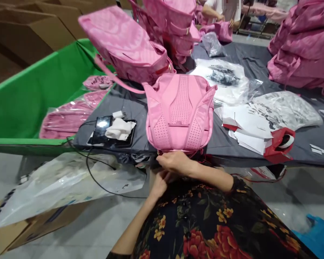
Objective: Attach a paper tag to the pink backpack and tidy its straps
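A pink backpack (179, 111) lies back-panel up on the grey table (129, 108), its bottom edge at the near table edge. My right hand (175, 162) rests at that bottom edge, fingers curled on the bag's lower rim near a small red fitting. My left hand (158, 184) is just below it, under the table edge, fingers bent upward toward the same spot; what it grips is hidden.
More pink backpacks (129, 43) pile up behind, with a heap (305, 46) at right. A phone and white cloth (116, 131) sit at left with a black cable. Papers, plastic bags and a red tape dispenser (280, 144) lie at right. A green bin (29, 97) holds bagged backpacks. Another person (221, 10) works at the far end.
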The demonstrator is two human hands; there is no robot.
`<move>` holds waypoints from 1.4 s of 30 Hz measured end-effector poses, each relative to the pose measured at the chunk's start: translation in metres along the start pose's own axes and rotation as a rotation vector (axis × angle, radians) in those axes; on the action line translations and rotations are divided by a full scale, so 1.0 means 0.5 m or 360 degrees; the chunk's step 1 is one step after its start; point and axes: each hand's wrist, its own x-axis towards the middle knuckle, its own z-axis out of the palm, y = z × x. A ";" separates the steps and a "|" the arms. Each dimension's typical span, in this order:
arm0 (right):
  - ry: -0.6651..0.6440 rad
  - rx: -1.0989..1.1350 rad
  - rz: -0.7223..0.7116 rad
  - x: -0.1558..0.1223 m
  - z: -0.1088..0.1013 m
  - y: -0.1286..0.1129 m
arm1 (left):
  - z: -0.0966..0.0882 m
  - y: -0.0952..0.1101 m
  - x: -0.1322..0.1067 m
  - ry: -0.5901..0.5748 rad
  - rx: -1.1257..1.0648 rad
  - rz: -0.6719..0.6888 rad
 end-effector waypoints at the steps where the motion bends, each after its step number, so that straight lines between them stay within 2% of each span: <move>1: 0.0240 0.0117 -0.0009 -0.040 -0.009 0.015 | -0.011 -0.006 -0.013 0.0158 0.0120 0.0151; 2: 0.0504 0.0225 0.0056 -0.083 -0.022 0.033 | -0.019 -0.009 -0.020 0.0376 0.0263 0.0345; 4: 0.0987 0.0344 0.0431 -0.170 -0.044 0.074 | -0.024 -0.008 -0.008 0.0803 0.0620 0.0795; 5: 0.1136 0.0373 0.0645 -0.206 -0.049 0.093 | -0.023 -0.005 0.013 0.0897 0.0794 0.0990; 6: 0.1190 0.0396 0.0822 -0.236 -0.048 0.112 | -0.021 -0.001 0.043 0.0894 0.0942 0.1161; 8: 0.1027 0.0478 0.0997 -0.272 -0.026 0.140 | -0.020 0.007 0.119 0.0703 0.1120 0.1381; 10: 0.0753 0.0613 0.1039 -0.283 0.013 0.156 | -0.027 0.015 0.195 0.0534 0.1158 0.1391; 12: 0.0646 0.0768 0.1105 -0.281 0.052 0.158 | -0.042 0.022 0.250 0.0483 0.1143 0.1297; 15: 0.0639 0.0814 0.1135 -0.282 0.087 0.145 | -0.072 0.028 0.282 0.0518 0.1180 0.1264; 17: 0.0504 0.0764 0.1012 -0.293 0.086 0.136 | -0.089 0.025 0.283 0.0586 0.1235 0.1339; 19: 0.0373 0.0796 0.0880 -0.315 0.065 0.142 | -0.100 0.017 0.283 0.0645 0.1281 0.1443; 21: 0.0483 0.0838 0.0938 -0.354 0.024 0.173 | -0.106 0.007 0.287 0.0686 0.1314 0.1514; 23: 0.0837 0.0738 0.1213 -0.409 -0.029 0.231 | -0.108 0.001 0.293 0.0705 0.1323 0.1513; 25: 0.1150 0.0489 0.1532 -0.472 -0.080 0.305 | -0.111 0.002 0.297 0.0711 0.1298 0.1493; 27: 0.1187 0.0195 0.1801 -0.527 -0.114 0.378 | -0.115 0.011 0.296 0.0676 0.1271 0.1514; 30: 0.1033 0.0008 0.2033 -0.575 -0.124 0.449 | -0.125 0.029 0.283 0.0590 0.1266 0.1570; 32: 0.0990 0.0064 0.2053 -0.586 -0.115 0.469 | -0.129 0.038 0.272 0.0576 0.1254 0.1585; 35: 0.1026 0.0230 0.2047 -0.590 -0.103 0.479 | -0.125 0.041 0.260 0.0648 0.1224 0.1595; 39: 0.1039 0.0398 0.2104 -0.599 -0.111 0.496 | -0.100 0.048 0.247 0.0761 0.1204 0.1503; 42: 0.0940 0.0399 0.2127 -0.604 -0.128 0.513 | -0.064 0.067 0.221 0.0851 0.1133 0.1472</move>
